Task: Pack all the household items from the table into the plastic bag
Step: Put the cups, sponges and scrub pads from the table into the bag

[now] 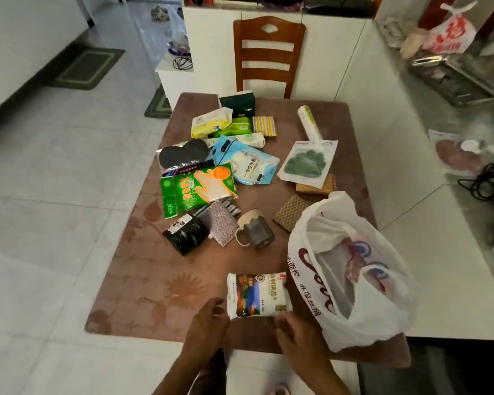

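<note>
A white packet of salt (257, 295) lies near the front edge of the brown table (143, 280). My left hand (208, 320) touches its lower left corner and my right hand (297, 334) grips its lower right corner. To the right, a white plastic bag (351, 269) with red lettering stands with its mouth wide, something red and blue inside. Further back lie a mug (255, 228), a green glove pack (196, 189), a black packet (186, 233), a blue-and-white pouch (248, 163), woven coasters (291, 212), a green scrubber pack (307, 163) and a white roll (310, 121).
A wooden chair (268, 52) stands at the table's far side. A white cabinet (354, 52) runs behind it. At the right, a glass-topped counter (439, 138) holds bags, a black cable and clutter. Tiled floor with green mats lies to the left.
</note>
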A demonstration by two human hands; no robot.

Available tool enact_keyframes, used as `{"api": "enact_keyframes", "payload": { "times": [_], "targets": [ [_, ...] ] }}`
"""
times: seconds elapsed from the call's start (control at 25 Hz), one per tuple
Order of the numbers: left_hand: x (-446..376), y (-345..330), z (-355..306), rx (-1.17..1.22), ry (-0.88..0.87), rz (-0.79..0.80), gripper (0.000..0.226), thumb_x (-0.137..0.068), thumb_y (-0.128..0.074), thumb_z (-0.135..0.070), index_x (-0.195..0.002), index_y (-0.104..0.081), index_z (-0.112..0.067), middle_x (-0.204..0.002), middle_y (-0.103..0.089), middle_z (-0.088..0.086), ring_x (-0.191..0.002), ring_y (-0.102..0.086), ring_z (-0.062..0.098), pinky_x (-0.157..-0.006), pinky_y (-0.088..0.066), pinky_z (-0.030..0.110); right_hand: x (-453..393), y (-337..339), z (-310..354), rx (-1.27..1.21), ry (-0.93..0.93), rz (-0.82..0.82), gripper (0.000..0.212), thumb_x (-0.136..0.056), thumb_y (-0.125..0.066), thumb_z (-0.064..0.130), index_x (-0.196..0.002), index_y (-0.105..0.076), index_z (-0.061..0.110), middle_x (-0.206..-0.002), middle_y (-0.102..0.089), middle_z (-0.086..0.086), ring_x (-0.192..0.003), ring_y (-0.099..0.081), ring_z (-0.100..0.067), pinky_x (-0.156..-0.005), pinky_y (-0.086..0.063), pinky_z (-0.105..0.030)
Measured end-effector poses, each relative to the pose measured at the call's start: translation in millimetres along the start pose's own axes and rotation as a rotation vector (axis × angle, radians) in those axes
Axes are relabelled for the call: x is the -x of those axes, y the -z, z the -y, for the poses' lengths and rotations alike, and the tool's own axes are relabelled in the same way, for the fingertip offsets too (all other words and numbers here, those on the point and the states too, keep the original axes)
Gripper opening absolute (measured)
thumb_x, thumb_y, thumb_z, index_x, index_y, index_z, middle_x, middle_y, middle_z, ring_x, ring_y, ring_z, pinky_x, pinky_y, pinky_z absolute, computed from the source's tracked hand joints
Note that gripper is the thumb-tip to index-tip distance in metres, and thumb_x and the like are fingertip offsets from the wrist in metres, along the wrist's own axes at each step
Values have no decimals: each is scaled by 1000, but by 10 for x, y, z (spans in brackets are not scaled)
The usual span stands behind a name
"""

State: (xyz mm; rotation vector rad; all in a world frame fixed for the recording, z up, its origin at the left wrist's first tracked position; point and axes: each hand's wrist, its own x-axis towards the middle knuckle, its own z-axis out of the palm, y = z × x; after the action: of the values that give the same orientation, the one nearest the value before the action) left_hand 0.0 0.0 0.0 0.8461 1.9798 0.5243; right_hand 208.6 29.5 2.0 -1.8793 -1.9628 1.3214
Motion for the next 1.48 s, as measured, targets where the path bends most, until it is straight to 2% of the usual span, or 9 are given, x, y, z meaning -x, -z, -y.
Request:
{"api": "enact_keyframes", "payload": {
  "times": [0.2, 0.48, 0.6, 0.76, 0.88, 1.08, 1.2, 1.32, 1.48],
  "targets": [
    [-730, -336, 0, 84, 63, 121, 73, -59, -76, -42, -124, -49, -26, -117, -63, -2, -103, -64, 19, -92, -54, 44, -328, -20, 268, 73, -6, -66, 21, -94, -53, 31, -114, -60, 32, -119, -65, 16, -109, -58, 0, -92, -44, -11],
    [-1092, -309, -12, 183, 255, 197, 50, -68, -82, -24, -112, -67, -7, -109, -72, 17, -96, -69, 31, -92, -54, 49, -308, 40, 340, -4, -76, -77, 15, -93, -55, 34, -108, -57, 39, -117, -64, 17, -107, -57, 4, -95, -47, -13],
    [-831, -138, -488, 140, 82, 193, 28, -69, -77, -1, -93, -70, -12, -88, -74, 7, -83, -68, 23, -73, -57, 29, -405, 331, 413, -51, 9, -74, 30, -89, -59, 36, -109, -48, 54, -117, -54, 31, -110, -52, 10, -101, -47, -22],
    [-329, 81, -1330, 76, -356, 397, 34, -63, -74, 13, -63, -56, -16, -56, -65, -1, -52, -58, 4, -48, -43, 16, -532, 1213, 642, 108, 224, 159, 64, -78, -56, 67, -133, -24, 56, -142, -26, 36, -125, -25, 20, -105, -16, -4],
    [-206, 24, -1879, 193, -494, 355, 30, -75, -72, 9, -75, -61, -19, -71, -73, 0, -61, -68, 6, -53, -49, 16, -602, 1682, 592, -58, 116, 424, 30, -84, -68, 41, -110, -54, 47, -117, -64, 17, -91, -61, 7, -83, -46, -4],
    [-456, -565, -2262, 419, -425, 367, 13, -90, -65, -13, -102, -64, -17, -111, -72, 0, -108, -67, 19, -83, -58, 37, -587, 1910, 53, -677, -175, -22, 15, -88, -65, 27, -102, -64, 31, -99, -73, 6, -90, -69, -10, -79, -56, -28],
    [-859, -954, -2166, -260, -656, 31, 32, -88, -64, -34, -120, -61, -30, -147, -45, 1, -135, -40, 23, -107, -40, 44, -769, 1757, -335, -1095, -588, -300, 20, -93, -59, 25, -112, -63, 18, -98, -73, -14, -85, -70, -31, -80, -56, -47],
    [-1103, -1123, -2187, -875, -649, 123, 69, -87, -63, -36, -148, -32, -26, -163, -11, 8, -144, -21, 30, -113, -31, 46, -1005, 1602, -545, -1002, -721, -469, 27, -97, -51, 21, -125, -54, 23, -101, -70, -12, -83, -71, -28, -71, -59, -41],
    [-1118, -1152, -2270, -758, -506, 280, 98, -83, -67, -11, -155, -1, -24, -165, -3, 1, -142, -30, 24, -106, -45, 36, -1226, 1402, -548, -1074, -781, -501, 26, -98, -50, 16, -122, -50, 24, -105, -67, -15, -84, -70, -31, -79, -59, -50]
  ]
}}
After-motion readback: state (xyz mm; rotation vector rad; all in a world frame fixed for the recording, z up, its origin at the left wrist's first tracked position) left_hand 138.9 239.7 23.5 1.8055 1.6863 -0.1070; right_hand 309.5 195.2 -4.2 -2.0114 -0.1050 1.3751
